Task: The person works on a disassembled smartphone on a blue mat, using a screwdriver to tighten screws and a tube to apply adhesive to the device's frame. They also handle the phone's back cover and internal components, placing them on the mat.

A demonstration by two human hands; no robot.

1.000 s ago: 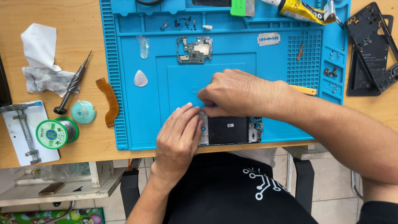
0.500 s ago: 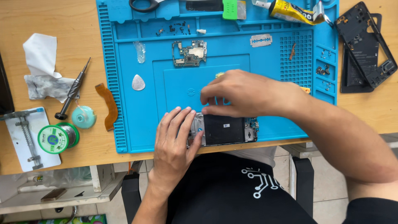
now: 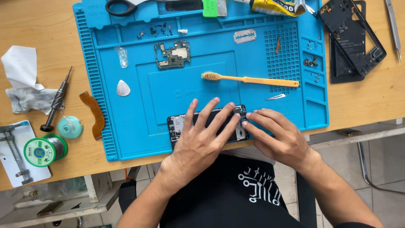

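We're pressing down on the phone (image 3: 206, 125) right now, which is lying flat at the near edge of the blue mat (image 3: 126, 139), back cover off and guts showing. Our left hand (image 3: 198, 141) is spreading flat over the middle of it, fingers splayed wide, not gripping anything, just pinning it. Our right hand (image 3: 280, 137) is coming in from the side with fingertips touching the right end near the camera corner; fingers are mostly straight, nothing pinched between them.

We're guessing this thing is light, thin and stiff but pretty fragile: glass on the underside, bare connectors on top. Probably slippery on the mat too. Safest is holding it by the long edges of the frame, not poking the exposed bits.

Further out, a yellow brush (image 3: 249, 79) is lying across the mat, with a small blade (image 3: 276, 97) just below its handle end. A pick (image 3: 123, 88) and the bare board (image 3: 172, 55) are sitting beyond that. At the far edge we're seeing tiny screws (image 3: 154, 30) and scissors (image 3: 122, 6). Off the mat to the left there's a screwdriver (image 3: 56, 101) and a solder spool (image 3: 44, 150); on the right, the black frame (image 3: 354, 36).
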